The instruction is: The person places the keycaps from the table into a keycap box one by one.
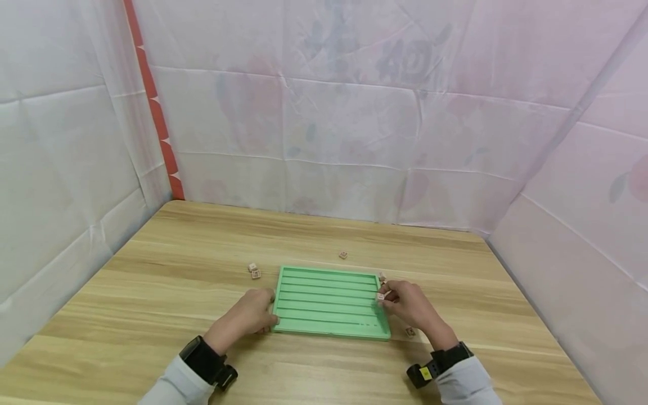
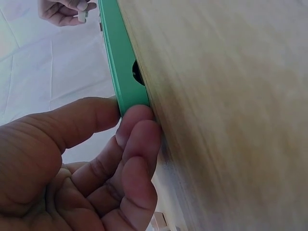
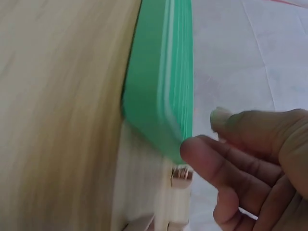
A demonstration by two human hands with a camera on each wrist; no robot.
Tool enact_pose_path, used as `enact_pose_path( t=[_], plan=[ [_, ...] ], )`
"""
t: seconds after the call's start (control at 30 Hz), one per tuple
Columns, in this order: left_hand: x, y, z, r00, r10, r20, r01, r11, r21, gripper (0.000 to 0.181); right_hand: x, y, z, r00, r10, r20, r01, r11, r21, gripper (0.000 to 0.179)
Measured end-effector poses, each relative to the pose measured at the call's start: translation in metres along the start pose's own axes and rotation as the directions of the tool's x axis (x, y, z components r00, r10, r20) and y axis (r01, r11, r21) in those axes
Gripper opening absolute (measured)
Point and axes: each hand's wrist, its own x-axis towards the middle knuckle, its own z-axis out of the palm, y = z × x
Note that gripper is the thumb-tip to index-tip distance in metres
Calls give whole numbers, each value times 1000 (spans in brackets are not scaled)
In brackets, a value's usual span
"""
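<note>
A green tray (image 1: 331, 334) with raised ridges in rows lies on the table. At its left side my left hand (image 1: 255, 312) grips the near corner, thumb on one face and curled fingertips against the other, as the left wrist view shows. Over the right rim, my right hand (image 1: 407, 304) pinches a small whitish keycap (image 1: 380, 296) between thumb and fingers. That keycap (image 2: 82, 16) also appears far off in the left wrist view. In the right wrist view the right hand (image 3: 260, 163) overlaps the tray corner (image 3: 168, 139), its fingers mostly hiding what they hold.
Two keycaps (image 1: 256, 274) lie left of the tray, one showing its dark underside. A single keycap (image 1: 343, 255) lies behind the tray. Near the right hand are a keycap (image 1: 382, 277) and another keycap (image 1: 410, 332). Pale hanging sheets (image 1: 344, 124) enclose the wooden table (image 1: 202, 236).
</note>
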Motion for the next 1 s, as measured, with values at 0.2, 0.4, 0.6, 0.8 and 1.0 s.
enact_pose_path(
  t=[0.2, 0.4, 0.6, 0.8, 1.0],
  plan=[
    [1, 1, 1, 1000, -3, -1, 3, 1000, -7, 17, 6, -13, 5, 999, -33, 5, 33, 999, -16, 14],
    [2, 2, 1, 1000, -5, 6, 5, 1000, -12, 17, 14, -30, 12, 998, -50, 29, 50, 999, -15, 14],
    [1, 3, 0, 1000, -14, 16, 14, 1000, -3, 19, 25, -44, 26, 989, -136, 52, 138, 990, -37, 10],
    [2, 3, -1, 1000, -26, 7, 26, 1000, -5, 20, 37, -58, 39, 987, -144, 70, 148, 988, -49, 9],
    [2, 2, -1, 1000, -31, 7, 31, 999, -12, 21, 45, -70, 49, 981, -167, 97, 174, 982, -76, 10]
  ],
)
